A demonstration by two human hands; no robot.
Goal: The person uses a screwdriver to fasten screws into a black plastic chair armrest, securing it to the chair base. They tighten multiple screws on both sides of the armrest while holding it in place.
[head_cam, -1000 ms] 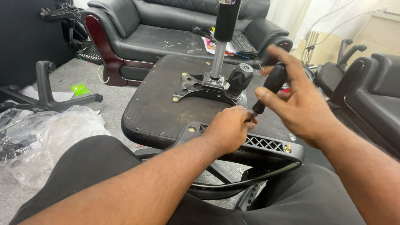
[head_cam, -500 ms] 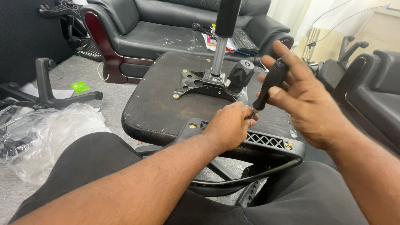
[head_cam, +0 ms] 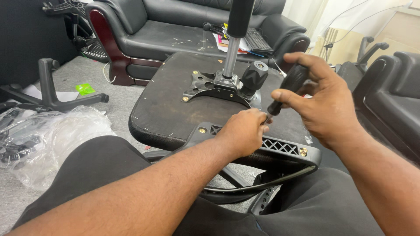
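An upside-down office chair seat (head_cam: pixel 175 105) rests across my lap, its dark underside facing up. A black metal mechanism plate (head_cam: pixel 210 89) with a gas cylinder (head_cam: pixel 232 48) and a round knob (head_cam: pixel 254 76) is bolted to it. A black plastic bracket (head_cam: pixel 284 146) with brass screws lies along the near edge. My right hand (head_cam: pixel 323 105) grips the black handle of a screwdriver (head_cam: pixel 286 87), tip pointing down at the bracket. My left hand (head_cam: pixel 243 133) is closed around the tip end, resting on the bracket; what it pinches is hidden.
A black leather sofa (head_cam: pixel 175 30) stands behind, with a keyboard (head_cam: pixel 258 41) and papers on it. A chair base (head_cam: pixel 48 89) and a crumpled clear plastic bag (head_cam: pixel 48 140) lie on the grey carpet at left. Another black chair (head_cam: pixel 389 96) sits at right.
My right hand has shifted its grip on the screwdriver handle, turning it slightly. My left hand stays at the tip on the bracket.
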